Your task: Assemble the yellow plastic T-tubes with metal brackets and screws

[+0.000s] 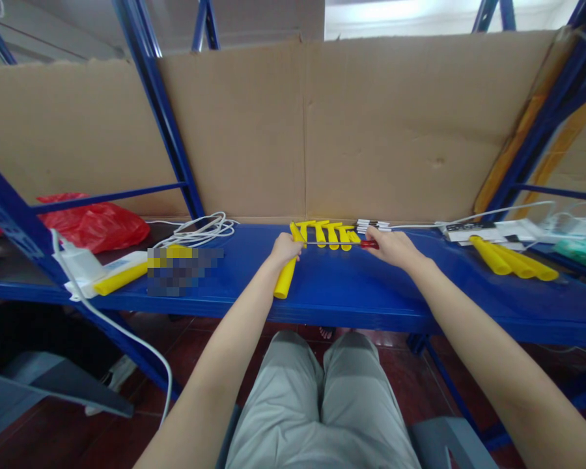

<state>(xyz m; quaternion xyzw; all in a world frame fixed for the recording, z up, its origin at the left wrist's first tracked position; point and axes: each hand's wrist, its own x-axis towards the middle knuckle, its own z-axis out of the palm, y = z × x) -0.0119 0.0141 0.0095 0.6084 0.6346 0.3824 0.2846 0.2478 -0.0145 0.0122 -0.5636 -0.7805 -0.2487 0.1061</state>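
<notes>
My left hand (287, 249) is closed around a yellow tube-shaped piece (285, 280), which slants over the blue shelf with its wide end toward me. In my right hand (389, 246) is a screwdriver, gripped by its red handle (370, 244). The thin metal shaft (333, 243) points left, and its tip end meets the left hand at the yellow piece; the exact contact is hidden by the fingers. Behind the shaft several similar yellow pieces (332, 236) lie in a row. Small white-and-black items (372, 225) sit just beyond my right hand.
On the blue shelf (361, 296), more yellow tubes (512, 257) rest beside a white power strip at right. At left are a coiled white cable (208, 228), a white plug (81, 262), another yellow tube (122, 277) and a red plastic bag (95, 225). Cardboard (371, 130) walls the back.
</notes>
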